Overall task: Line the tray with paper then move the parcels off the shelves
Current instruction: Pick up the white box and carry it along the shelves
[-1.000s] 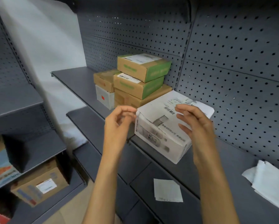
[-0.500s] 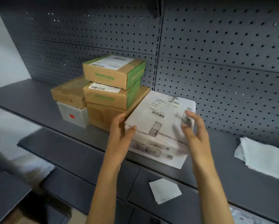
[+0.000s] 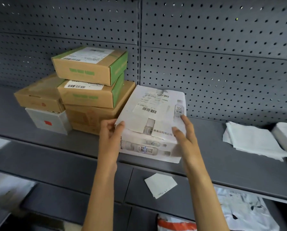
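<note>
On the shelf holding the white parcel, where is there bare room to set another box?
Bare shelf lies between the white parcel and the folded paper, and left of the white box. The brown boxes press against the parcel's left side.

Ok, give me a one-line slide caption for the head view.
Both hands, left hand and right hand, hold a white parcel on the grey shelf beside stacked cardboard boxes.

I saw matt grey metal shelving (image 3: 59, 165) with a perforated back panel (image 3: 214, 67), plain brown cardboard boxes (image 3: 89, 70), a smooth white printed carton (image 3: 156, 114), and soft crumpled tissue paper (image 3: 251, 140).
</note>
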### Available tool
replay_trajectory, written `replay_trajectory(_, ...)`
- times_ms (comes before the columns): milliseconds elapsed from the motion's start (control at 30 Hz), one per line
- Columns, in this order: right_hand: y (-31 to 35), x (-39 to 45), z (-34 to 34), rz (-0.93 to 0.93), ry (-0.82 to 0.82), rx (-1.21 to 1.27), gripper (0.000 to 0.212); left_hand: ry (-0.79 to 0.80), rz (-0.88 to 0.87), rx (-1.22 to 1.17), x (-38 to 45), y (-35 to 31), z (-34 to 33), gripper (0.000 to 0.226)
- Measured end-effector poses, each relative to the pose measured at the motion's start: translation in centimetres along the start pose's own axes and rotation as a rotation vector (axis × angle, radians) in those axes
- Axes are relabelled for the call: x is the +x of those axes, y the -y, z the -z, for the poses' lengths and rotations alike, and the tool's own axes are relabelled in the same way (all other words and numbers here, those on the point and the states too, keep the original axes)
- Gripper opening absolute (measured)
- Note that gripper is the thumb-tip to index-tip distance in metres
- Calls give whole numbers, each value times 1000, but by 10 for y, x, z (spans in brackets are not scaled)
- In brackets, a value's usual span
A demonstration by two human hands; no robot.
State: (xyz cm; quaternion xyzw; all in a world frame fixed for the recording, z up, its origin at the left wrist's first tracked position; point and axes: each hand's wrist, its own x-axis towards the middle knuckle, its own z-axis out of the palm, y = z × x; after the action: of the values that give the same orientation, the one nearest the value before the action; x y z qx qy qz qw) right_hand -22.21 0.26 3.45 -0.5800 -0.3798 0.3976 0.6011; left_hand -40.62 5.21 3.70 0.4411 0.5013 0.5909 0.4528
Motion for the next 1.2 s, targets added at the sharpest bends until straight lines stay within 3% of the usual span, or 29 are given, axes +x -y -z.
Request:
replay_trajectory(200, 1, -8, 2, -5, -51, 41, 49, -12, 15, -102, -5, -6, -6, 12)
replay_trajectory(633, 23, -39, 54, 87, -194, 36, 51, 129, 39, -169, -27, -10, -44, 18)
replay_trajectory(1000, 44, -78, 133, 151, -304, 136, 58, 252, -7, -184, -91, -38, -104, 19)
replay_trajectory(1200, 61, -107, 200, 198, -387, 136, 47, 312, -45, -197, -151, -57, -147, 17)
